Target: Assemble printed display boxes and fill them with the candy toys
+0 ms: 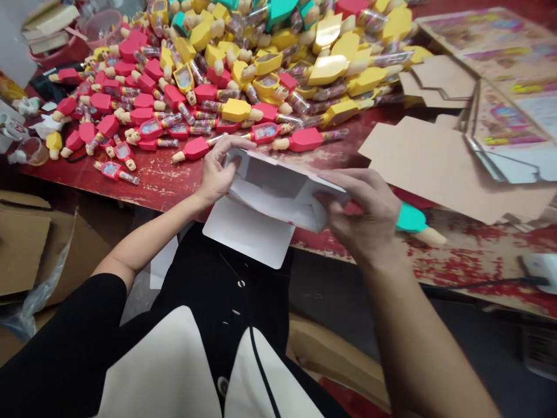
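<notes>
Between my two hands is a white cardboard box, unfolded into shape with its near end open and a white flap hanging down over my lap. My left hand grips its left end, thumb at the near edge and fingers over the top. On the right end my right hand is closed, its thumb inside the opening; this side is slightly blurred. Just past the box lie red toy-like pieces with clear tubes of small beads. A teal piece with a beige end lies beside my right hand.
A large pile of yellow and red pieces covers the back of the red table. Flat printed card sheets are stacked at the right. Pink baskets stand at the back left, and a brown carton is below the left edge.
</notes>
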Action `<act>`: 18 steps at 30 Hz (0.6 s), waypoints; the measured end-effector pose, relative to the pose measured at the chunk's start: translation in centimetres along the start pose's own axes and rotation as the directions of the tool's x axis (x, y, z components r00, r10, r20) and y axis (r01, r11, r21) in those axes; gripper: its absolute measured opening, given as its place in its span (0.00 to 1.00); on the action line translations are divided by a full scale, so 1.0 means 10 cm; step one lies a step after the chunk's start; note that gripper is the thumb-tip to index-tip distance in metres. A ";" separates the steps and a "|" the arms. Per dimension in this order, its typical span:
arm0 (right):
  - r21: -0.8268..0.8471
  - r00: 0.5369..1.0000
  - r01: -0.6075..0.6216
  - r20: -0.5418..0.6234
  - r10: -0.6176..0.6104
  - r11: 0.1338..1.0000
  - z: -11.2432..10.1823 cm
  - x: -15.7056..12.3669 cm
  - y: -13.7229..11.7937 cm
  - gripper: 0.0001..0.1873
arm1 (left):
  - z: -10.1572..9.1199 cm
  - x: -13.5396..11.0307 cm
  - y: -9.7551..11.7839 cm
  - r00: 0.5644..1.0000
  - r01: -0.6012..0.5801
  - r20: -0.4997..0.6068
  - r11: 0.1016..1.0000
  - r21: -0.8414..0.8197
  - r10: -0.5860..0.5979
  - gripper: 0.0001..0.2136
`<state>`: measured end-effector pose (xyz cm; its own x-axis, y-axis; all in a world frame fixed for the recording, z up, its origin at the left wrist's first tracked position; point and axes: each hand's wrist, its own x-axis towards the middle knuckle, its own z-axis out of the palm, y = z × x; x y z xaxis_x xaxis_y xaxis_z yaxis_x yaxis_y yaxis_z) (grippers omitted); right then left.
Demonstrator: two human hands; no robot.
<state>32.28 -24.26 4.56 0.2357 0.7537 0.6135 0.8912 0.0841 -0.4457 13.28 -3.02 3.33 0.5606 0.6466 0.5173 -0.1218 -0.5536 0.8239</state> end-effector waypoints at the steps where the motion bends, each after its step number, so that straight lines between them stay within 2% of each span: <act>1: -0.044 0.998 0.062 0.027 -0.061 0.997 -0.01 0.00 0.04 0.16 | 0.02 -0.02 -0.04 0.999 -0.012 -0.039 1.000 0.006 0.012 0.11; 2: -0.065 0.989 0.135 0.075 -0.130 0.989 -0.03 0.01 0.07 0.16 | 0.03 -0.03 -0.09 0.997 -0.020 -0.075 1.000 -0.003 0.020 0.12; 4: -0.023 0.940 0.270 0.223 -0.258 0.963 -0.07 0.01 0.10 0.19 | 0.05 -0.05 -0.18 0.993 -0.022 -0.116 0.999 -0.034 0.018 0.14; 6: 0.093 0.908 0.263 0.312 -0.279 0.960 -0.11 0.01 0.08 0.23 | 0.05 -0.06 -0.24 0.995 -0.014 -0.097 0.999 -0.048 0.009 0.17; 9: 0.165 0.943 0.076 0.309 -0.124 0.983 -0.11 0.06 -0.01 0.23 | 0.02 -0.06 -0.27 0.999 -0.049 -0.023 0.999 -0.018 0.048 0.22; 10: 0.141 0.947 0.030 0.313 -0.073 0.990 -0.08 0.08 -0.03 0.28 | 0.01 -0.07 -0.26 0.997 -0.074 0.005 0.997 -0.005 0.074 0.22; 12: 0.004 0.934 -0.007 0.357 0.005 1.000 0.02 0.12 -0.06 0.40 | 0.00 -0.09 -0.22 0.990 -0.129 0.065 0.992 0.010 0.128 0.19; 13: -0.102 0.923 -0.014 0.380 0.052 0.995 0.08 0.14 -0.07 0.43 | 0.01 -0.11 -0.20 0.984 -0.153 0.091 0.988 0.012 0.151 0.19; 14: -0.215 0.912 -0.025 0.396 0.111 0.976 0.14 0.15 -0.07 0.43 | 0.03 -0.13 -0.19 0.979 -0.177 0.108 0.984 0.010 0.174 0.18; 16: -0.416 0.889 -0.056 0.394 0.235 0.908 0.26 0.16 -0.07 0.36 | 0.07 -0.17 -0.19 0.973 -0.210 0.096 0.978 0.003 0.209 0.16; 18: -0.512 0.877 -0.064 0.381 0.293 0.856 0.33 0.17 -0.08 0.31 | 0.12 -0.20 -0.22 0.974 -0.219 0.048 0.976 -0.009 0.220 0.14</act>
<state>30.69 -20.89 3.79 0.3206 0.9338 0.1591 0.9467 -0.3102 -0.0868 13.47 -3.73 0.21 0.5586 0.4834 0.6740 -0.2495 -0.6771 0.6923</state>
